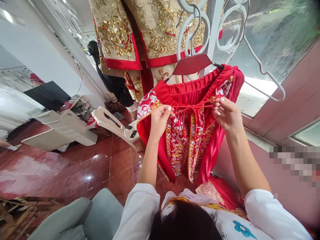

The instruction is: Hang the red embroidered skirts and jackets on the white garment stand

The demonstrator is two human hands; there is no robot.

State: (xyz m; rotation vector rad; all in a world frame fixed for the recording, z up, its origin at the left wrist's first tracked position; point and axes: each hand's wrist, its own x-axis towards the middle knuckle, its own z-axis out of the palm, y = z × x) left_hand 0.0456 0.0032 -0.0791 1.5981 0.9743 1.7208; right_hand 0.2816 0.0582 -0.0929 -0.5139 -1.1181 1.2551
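A red embroidered skirt (178,143) with a gathered waistband hangs in front of me from a hanger with a dark red panel (192,64). A thin red drawstring (193,106) is tied in a bow at the front of the waistband, its ends dangling over the embroidery. My left hand (160,119) pinches one side of the drawstring between thumb and fingers. On the other side my right hand (227,113) pinches the drawstring too. The string is stretched between both hands.
A gold-sequined jacket (155,33) with red trim hangs behind the skirt. White scrolled ironwork (211,25) stands by the window, with a bare hanger (262,66). A white chair (117,125) holds a phone (133,134). Near me is a grey-blue armchair (102,213).
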